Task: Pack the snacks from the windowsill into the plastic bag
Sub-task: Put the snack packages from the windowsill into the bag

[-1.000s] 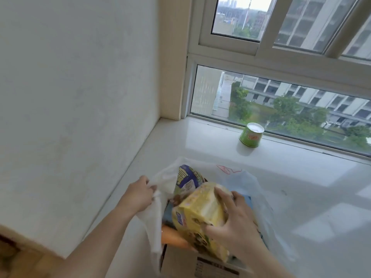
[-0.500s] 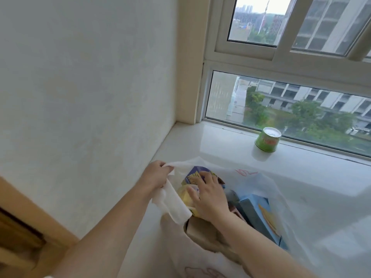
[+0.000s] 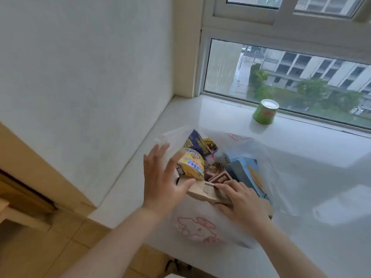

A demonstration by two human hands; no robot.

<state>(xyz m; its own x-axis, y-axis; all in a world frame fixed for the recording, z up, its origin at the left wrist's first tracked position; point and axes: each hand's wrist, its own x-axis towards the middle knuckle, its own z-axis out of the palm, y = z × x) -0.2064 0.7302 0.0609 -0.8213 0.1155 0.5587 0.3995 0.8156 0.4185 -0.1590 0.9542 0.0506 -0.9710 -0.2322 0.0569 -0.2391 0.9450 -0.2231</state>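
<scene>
Cardboard box (image 3: 202,192) half buried in our plastic bag (image 3: 196,227); right hand (image 3: 240,201) grips it, left hand (image 3: 162,177) spread wide at 9 o'clock.

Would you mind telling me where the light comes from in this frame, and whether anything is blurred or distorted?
Head view: daylight enters through the window and puts a pale sheen on the sill; the cup casts a soft shadow toward the camera; the left hand is slightly motion-blurred; wide-angle distortion tilts the window frame.
</scene>
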